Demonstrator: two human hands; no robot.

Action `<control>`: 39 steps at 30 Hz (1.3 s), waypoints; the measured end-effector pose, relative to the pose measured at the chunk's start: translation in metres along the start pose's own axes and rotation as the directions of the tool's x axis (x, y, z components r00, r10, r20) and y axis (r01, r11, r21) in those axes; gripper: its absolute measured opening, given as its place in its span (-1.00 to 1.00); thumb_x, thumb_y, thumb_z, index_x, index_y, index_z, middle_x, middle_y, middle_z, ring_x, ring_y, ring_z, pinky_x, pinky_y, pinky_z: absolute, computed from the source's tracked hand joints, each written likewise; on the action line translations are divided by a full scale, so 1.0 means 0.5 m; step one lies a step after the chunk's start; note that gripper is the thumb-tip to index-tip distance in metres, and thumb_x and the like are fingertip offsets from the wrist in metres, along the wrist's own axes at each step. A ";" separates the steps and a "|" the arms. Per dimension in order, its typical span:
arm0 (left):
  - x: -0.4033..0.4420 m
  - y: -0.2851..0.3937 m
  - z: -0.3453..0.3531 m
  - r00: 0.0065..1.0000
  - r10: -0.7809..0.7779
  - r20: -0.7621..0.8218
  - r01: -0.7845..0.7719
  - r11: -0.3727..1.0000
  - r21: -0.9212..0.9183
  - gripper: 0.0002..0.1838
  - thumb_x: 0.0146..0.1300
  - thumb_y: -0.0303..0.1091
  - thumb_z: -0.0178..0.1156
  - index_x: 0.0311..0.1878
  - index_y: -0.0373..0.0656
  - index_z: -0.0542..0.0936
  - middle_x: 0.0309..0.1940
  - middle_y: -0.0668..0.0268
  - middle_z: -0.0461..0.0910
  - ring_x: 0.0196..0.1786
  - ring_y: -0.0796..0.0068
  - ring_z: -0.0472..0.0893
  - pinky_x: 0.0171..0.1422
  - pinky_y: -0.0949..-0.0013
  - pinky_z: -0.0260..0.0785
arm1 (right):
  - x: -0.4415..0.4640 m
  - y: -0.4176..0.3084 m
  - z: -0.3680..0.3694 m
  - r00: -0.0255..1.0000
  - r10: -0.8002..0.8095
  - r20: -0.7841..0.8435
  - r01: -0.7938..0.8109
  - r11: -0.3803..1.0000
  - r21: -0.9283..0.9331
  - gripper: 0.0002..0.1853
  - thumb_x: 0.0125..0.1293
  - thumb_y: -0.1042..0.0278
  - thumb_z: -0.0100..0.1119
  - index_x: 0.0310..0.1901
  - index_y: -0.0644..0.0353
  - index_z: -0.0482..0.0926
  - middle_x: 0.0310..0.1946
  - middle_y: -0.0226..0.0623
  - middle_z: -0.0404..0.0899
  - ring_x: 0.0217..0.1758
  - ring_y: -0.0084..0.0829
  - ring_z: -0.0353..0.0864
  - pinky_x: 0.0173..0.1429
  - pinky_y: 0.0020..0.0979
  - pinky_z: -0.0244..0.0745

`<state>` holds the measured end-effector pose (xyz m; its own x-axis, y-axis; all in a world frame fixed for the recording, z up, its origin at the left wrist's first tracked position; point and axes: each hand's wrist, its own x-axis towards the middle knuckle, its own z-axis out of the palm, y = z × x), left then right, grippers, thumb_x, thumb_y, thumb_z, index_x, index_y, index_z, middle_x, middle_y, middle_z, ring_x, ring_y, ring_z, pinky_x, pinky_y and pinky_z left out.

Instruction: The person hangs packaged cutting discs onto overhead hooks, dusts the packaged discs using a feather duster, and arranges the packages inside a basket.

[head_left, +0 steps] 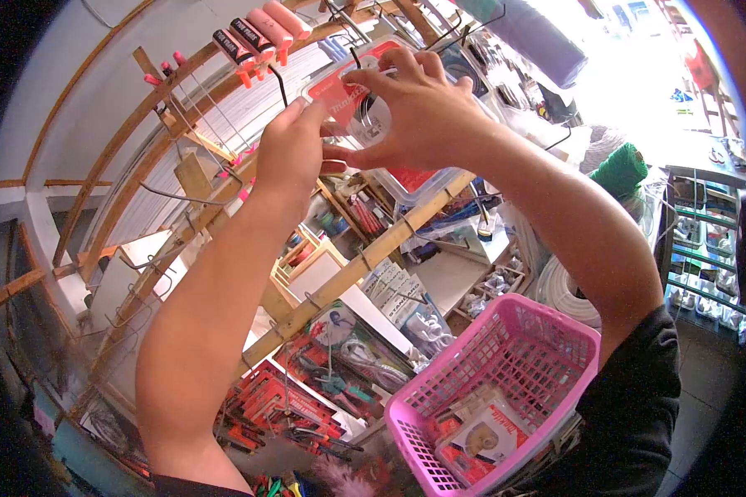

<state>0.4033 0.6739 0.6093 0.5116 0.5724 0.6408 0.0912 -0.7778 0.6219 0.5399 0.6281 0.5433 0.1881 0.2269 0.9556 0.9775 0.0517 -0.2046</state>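
A clear plastic blister pack with a red Makita card (327, 89) is between my two hands, high in front of me. Its left edge is gripped by my left hand (293, 149), thumb on the front. My right hand (427, 103) reaches across the pack with curved fingers at its top and the thumb lower down, gripping it. A dark metal hook (356, 58) shows at the pack's upper edge; whether it passes through the card, I cannot tell. Below, a pink plastic basket (493, 319) holds similar red-and-white Makita packs (485, 435).
Pink-and-black tubes (244, 43) hang at the upper left. Bare hooks (182, 197) jut from a wooden rack bar (365, 263). Packaged tools (286, 406) hang below it. Green twine (620, 172) and white coiled cord (568, 286) are at the right.
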 end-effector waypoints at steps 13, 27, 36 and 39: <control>0.013 -0.037 -0.041 0.989 0.130 -0.069 -0.071 0.830 0.553 -0.26 0.16 -0.26 0.02 0.35 -0.34 0.00 -0.35 0.11 0.61 -0.38 0.34 0.61 -0.16 0.35 0.40 | 0.027 -0.007 0.129 0.997 0.077 0.027 -0.078 0.997 0.020 -0.05 -0.24 -0.33 0.30 0.27 -0.33 0.15 0.29 -0.22 0.02 0.38 -0.09 -0.10 0.18 0.31 0.00; -0.017 -0.028 -0.054 0.969 0.244 0.048 -0.197 0.634 0.748 -0.28 0.17 -0.28 0.04 0.33 -0.38 0.03 -0.33 0.06 0.61 -0.19 0.16 0.59 0.02 0.28 0.35 | 0.102 0.010 0.320 0.984 0.115 0.134 -0.119 0.993 0.022 -0.03 -0.24 -0.28 0.32 0.29 -0.36 0.11 0.33 -0.24 -0.02 0.41 -0.08 -0.10 0.16 0.42 -0.04; -0.040 -0.037 -0.089 0.941 0.306 0.142 -0.287 0.506 0.813 -0.34 0.16 -0.29 0.03 0.31 -0.35 0.11 -0.32 0.15 0.62 -0.20 0.10 0.58 -0.04 0.21 0.38 | 0.147 0.010 0.345 0.938 0.137 0.318 -0.114 0.989 -0.089 0.00 -0.17 -0.39 0.24 0.34 -0.38 -0.02 0.39 -0.27 -0.13 0.45 -0.05 -0.19 0.17 0.44 -0.05; -0.053 -0.025 -0.090 0.964 0.241 0.114 -0.230 0.535 0.813 -0.35 0.16 -0.28 0.04 0.31 -0.31 0.14 -0.31 0.14 0.62 -0.22 0.09 0.58 -0.06 0.20 0.38 | 0.154 0.014 0.346 0.924 0.141 0.356 -0.117 0.989 -0.089 0.03 -0.18 -0.40 0.24 0.34 -0.38 -0.03 0.41 -0.28 -0.19 0.45 -0.04 -0.22 0.17 0.45 -0.05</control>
<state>0.3501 0.6802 0.6045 0.6128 0.3344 0.7160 0.6252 -0.7593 -0.1805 0.5445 0.8142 0.5785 0.2775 0.5634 0.7782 0.9535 -0.0624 -0.2949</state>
